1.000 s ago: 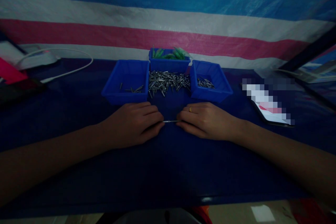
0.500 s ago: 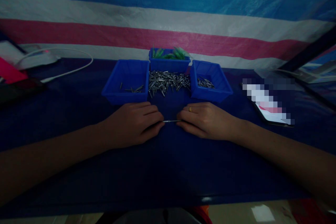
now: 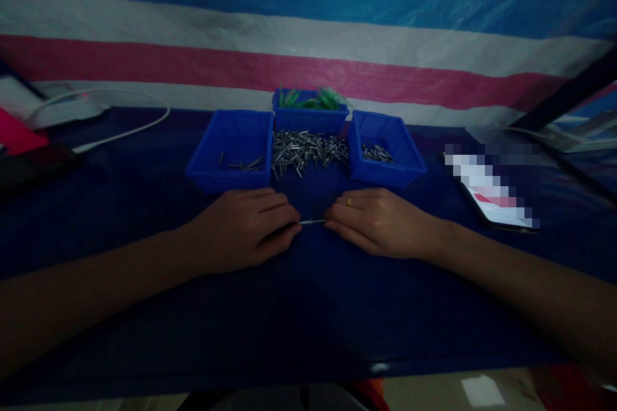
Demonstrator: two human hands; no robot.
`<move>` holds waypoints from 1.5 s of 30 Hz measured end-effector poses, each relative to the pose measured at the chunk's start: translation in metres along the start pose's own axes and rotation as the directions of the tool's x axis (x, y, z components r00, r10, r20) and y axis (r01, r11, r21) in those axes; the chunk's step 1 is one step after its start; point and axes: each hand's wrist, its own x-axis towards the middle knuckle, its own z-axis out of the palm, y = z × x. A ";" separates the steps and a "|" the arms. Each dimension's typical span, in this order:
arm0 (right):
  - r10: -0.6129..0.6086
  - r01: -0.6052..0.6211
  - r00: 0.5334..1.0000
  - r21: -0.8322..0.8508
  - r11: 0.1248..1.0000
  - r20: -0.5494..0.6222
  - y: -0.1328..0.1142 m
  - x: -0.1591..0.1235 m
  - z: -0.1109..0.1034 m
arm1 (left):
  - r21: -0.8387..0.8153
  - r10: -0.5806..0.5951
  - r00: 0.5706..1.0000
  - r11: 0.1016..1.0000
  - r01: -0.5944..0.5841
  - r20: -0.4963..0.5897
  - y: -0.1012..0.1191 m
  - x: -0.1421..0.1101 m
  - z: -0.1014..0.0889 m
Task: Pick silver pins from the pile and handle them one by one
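Note:
Between my two hands a thin silver pop rivet (image 3: 311,222) stretches level, with a small flange near its middle. My left hand (image 3: 258,225) is closed, its thumb and fingertips pinching the thicker end. The thin pin end sits in the pinch of my right hand (image 3: 373,221), which wears a gold ring. Fingertips hide both ends of the rivet. Just beyond the hands lies a heap of similar rivets (image 3: 308,149) on the dark blue table (image 3: 318,321). A blue bin (image 3: 202,170) at left holds a few rivets, and another blue bin (image 3: 405,164) at right holds a small pile.
Behind the heap stands a third blue bin (image 3: 308,119) with green plastic-looking items (image 3: 318,101). A phone (image 3: 496,199) lies at the right. On the left are a white cable (image 3: 166,112) and a dark device (image 3: 38,164). A striped sheet (image 3: 289,32) hangs behind the table.
Both hands stay nearly in place, still holding the rivet. The view has shifted only very slightly.

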 end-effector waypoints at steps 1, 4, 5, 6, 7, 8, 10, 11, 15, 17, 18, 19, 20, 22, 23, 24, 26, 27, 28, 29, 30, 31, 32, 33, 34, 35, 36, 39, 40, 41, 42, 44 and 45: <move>-0.001 0.001 1.000 0.002 1.000 -0.002 0.000 0.000 0.000 | 0.000 -0.001 1.000 1.000 0.001 -0.006 0.000 0.000 0.000; -0.014 0.014 1.000 -0.002 1.000 -0.021 0.000 0.001 0.000 | 0.007 0.005 1.000 1.000 -0.004 -0.018 0.000 0.000 0.000; -0.022 0.021 0.999 -0.004 1.000 -0.030 0.000 0.001 0.000 | 0.010 0.008 1.000 1.000 -0.008 -0.020 0.000 -0.001 0.000; -0.027 0.027 0.999 -0.007 1.000 -0.037 0.000 0.001 0.000 | 0.013 0.011 1.000 1.000 -0.011 -0.022 0.000 -0.001 -0.001; -0.030 0.030 0.999 -0.009 1.000 -0.042 0.000 0.001 0.000 | 0.017 0.012 1.000 1.000 -0.012 -0.027 0.000 -0.001 -0.001; -0.031 0.031 0.999 -0.012 0.999 -0.043 0.000 0.001 0.000 | 0.021 0.014 0.999 1.000 -0.014 -0.037 0.001 -0.001 0.000; -0.028 0.027 0.999 -0.017 0.999 -0.036 0.000 0.000 0.000 | 0.022 0.026 0.997 0.999 -0.024 -0.072 0.001 -0.001 0.000; -0.027 0.026 0.999 -0.021 0.999 -0.032 0.000 0.000 0.000 | 0.020 0.033 0.996 0.999 -0.031 -0.088 0.001 -0.001 0.000; -0.040 0.039 0.999 -0.036 0.999 -0.035 0.000 -0.001 0.000 | 0.003 0.060 0.989 0.998 -0.060 -0.137 0.003 0.000 -0.001; -0.047 0.045 0.998 -0.045 0.998 -0.049 -0.001 -0.001 0.000 | 0.000 0.071 0.987 0.997 -0.072 -0.147 0.003 0.001 -0.002; -0.049 0.047 0.997 -0.050 0.998 -0.057 -0.001 -0.001 0.000 | 0.002 0.075 0.986 0.997 -0.076 -0.150 0.003 0.001 -0.002; -0.053 0.050 0.996 -0.054 0.997 -0.064 -0.001 -0.001 0.000 | 0.006 0.078 0.986 0.997 -0.078 -0.149 0.003 0.001 -0.002; -0.059 0.055 0.996 -0.058 0.997 -0.073 -0.002 0.000 0.001 | 0.010 0.080 0.986 0.997 -0.079 -0.149 0.003 0.000 -0.002; -0.072 0.067 0.993 -0.064 0.996 -0.088 -0.002 0.000 0.001 | 0.014 0.082 0.986 0.997 -0.080 -0.145 0.003 0.000 -0.001; -0.077 0.071 0.992 -0.066 0.995 -0.096 -0.002 0.000 0.001 | 0.013 0.083 0.987 0.997 -0.082 -0.141 0.003 0.000 -0.001; -0.079 0.072 0.992 -0.068 0.995 -0.103 -0.002 0.000 0.001 | 0.012 0.086 0.987 0.996 -0.085 -0.137 0.003 0.000 -0.001; -0.078 0.070 0.991 -0.072 0.995 -0.107 -0.002 -0.001 0.001 | 0.016 0.092 0.987 0.996 -0.090 -0.135 0.003 0.000 0.000; -0.075 0.068 0.992 -0.075 0.995 -0.105 -0.002 -0.001 0.001 | 0.018 0.093 0.987 0.996 -0.091 -0.134 0.003 0.000 0.000; -0.072 0.065 0.992 -0.077 0.995 -0.103 -0.002 -0.001 0.001 | 0.022 0.094 0.986 0.996 -0.092 -0.137 0.003 0.000 -0.001; -0.070 0.062 0.993 -0.076 0.995 -0.097 -0.001 -0.001 0.001 | 0.026 0.091 0.986 0.996 -0.088 -0.142 0.003 0.000 -0.001; -0.067 0.060 0.994 -0.074 0.995 -0.092 -0.001 -0.002 0.001 | 0.031 0.086 0.986 0.996 -0.082 -0.144 0.003 0.000 -0.001; -0.068 0.061 0.994 -0.073 0.995 -0.088 -0.001 -0.001 0.001 | 0.032 0.083 0.986 0.996 -0.079 -0.146 0.003 0.001 -0.001; -0.071 0.065 0.994 -0.070 0.995 -0.088 -0.001 -0.001 0.000 | 0.032 0.077 0.986 0.997 -0.073 -0.146 0.003 0.001 -0.001; -0.078 0.072 0.993 -0.067 0.995 -0.089 -0.002 -0.001 0.000 | 0.032 0.074 0.986 0.997 -0.070 -0.147 0.004 0.001 -0.001; -0.088 0.083 0.992 -0.062 0.995 -0.093 -0.002 0.000 0.000 | 0.034 0.070 0.987 0.997 -0.066 -0.146 0.004 0.001 -0.001; -0.099 0.093 0.990 -0.057 0.994 -0.098 -0.002 0.000 -0.001 | 0.036 0.069 0.987 0.997 -0.064 -0.148 0.004 0.001 -0.001; -0.110 0.105 0.989 -0.051 0.993 -0.102 -0.003 0.001 -0.001 | 0.042 0.069 0.985 0.997 -0.063 -0.155 0.004 0.001 -0.001; -0.135 0.133 0.985 -0.026 0.991 -0.104 -0.004 0.001 -0.002 | 0.050 0.071 0.984 0.997 -0.064 -0.164 0.004 0.001 -0.001; -0.140 0.138 0.985 -0.020 0.990 -0.102 -0.004 0.001 -0.002 | 0.050 0.073 0.983 0.997 -0.066 -0.166 0.004 0.001 -0.001; -0.142 0.141 0.985 -0.016 0.990 -0.100 -0.004 0.001 -0.002 | 0.050 0.077 0.983 0.996 -0.070 -0.169 0.004 0.001 -0.001; -0.143 0.143 0.985 -0.014 0.990 -0.099 -0.004 0.001 -0.002 | 0.051 0.079 0.981 0.996 -0.072 -0.175 0.004 0.001 -0.001; -0.143 0.143 0.985 -0.014 0.990 -0.094 -0.003 0.002 -0.001 | 0.053 0.081 0.980 0.996 -0.072 -0.183 0.004 0.000 -0.001; -0.143 0.142 0.985 -0.015 0.990 -0.094 -0.003 0.002 -0.001 | 0.052 0.079 0.980 0.996 -0.071 -0.184 0.004 0.000 -0.001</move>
